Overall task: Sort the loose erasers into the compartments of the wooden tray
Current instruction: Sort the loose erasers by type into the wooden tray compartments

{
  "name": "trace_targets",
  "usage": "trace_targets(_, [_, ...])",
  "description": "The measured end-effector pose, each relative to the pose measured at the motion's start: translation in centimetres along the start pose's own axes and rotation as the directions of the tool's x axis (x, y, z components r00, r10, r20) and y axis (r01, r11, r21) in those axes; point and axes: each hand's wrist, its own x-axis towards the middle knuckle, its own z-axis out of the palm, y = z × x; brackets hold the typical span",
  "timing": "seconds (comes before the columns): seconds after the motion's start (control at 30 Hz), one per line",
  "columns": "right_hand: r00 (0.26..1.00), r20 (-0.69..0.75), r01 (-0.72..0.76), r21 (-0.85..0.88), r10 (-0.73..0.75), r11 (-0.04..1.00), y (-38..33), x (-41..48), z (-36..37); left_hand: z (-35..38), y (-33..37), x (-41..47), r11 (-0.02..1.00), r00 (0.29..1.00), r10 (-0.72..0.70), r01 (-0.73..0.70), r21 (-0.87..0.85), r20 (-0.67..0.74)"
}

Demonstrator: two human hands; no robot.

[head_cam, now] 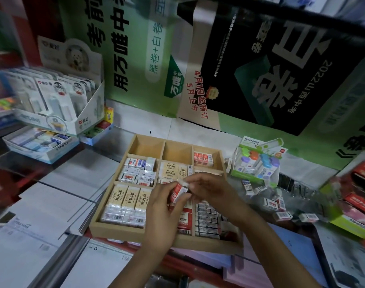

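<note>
wooden tray: pale bare wood, matt; walls and dividers smooth.
held eraser: printed paper sleeve, red and white, slight sheen; white end too blurred to judge.
cream erasers: paper sleeves, matt, under clear glossy wrap.
loose erasers: clear film wrap, catching light.
display box: printed card, semi-gloss.
blister pack: clear plastic shell, glossy, on card backing.
posters: coated paper, creased, faint shine.
paper stacks: plain white sheets, matt.

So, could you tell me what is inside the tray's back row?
Left compartment and middle compartment show bare wood; right compartment holds a few red-and-white erasers. Near walls hide part of each floor.
</note>
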Motion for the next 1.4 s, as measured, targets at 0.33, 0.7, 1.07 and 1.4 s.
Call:
trace_targets(0.33, [0.818, -0.537, -0.518, -0.533, 0.205, 0.669, 7.1, 10.8, -6.6, 0.0, -0.7, 0.7, 0.983, 0.998, -0.051, 0.056, 0.175, -0.034])
trace_targets(0.7, [0.881, -0.379, -0.471, -0.763, 0.284, 0.442, 6.8, 13.6, -6.6, -0.2, -1.1, 0.2, 0.97, 1.0, -0.03, 0.029, 0.241, 0.0])
trace_targets(1.07, [0.855, -0.456, -0.507, -0.633, 0.248, 0.585, 4.6, 13.2, -9.4, -0.1, -1.0, 0.1, 0.967, 0.999, 0.004, 0.004, 0.256, -0.032])
trace_targets(1.4, [0.794, -0.563, -0.576, -0.573, 0.232, 0.582, 7.0, 13.6, -6.6, -0.1, -1.0, 0.0, 0.962, 0.999, -0.023, 0.032, 0.271, -0.036])
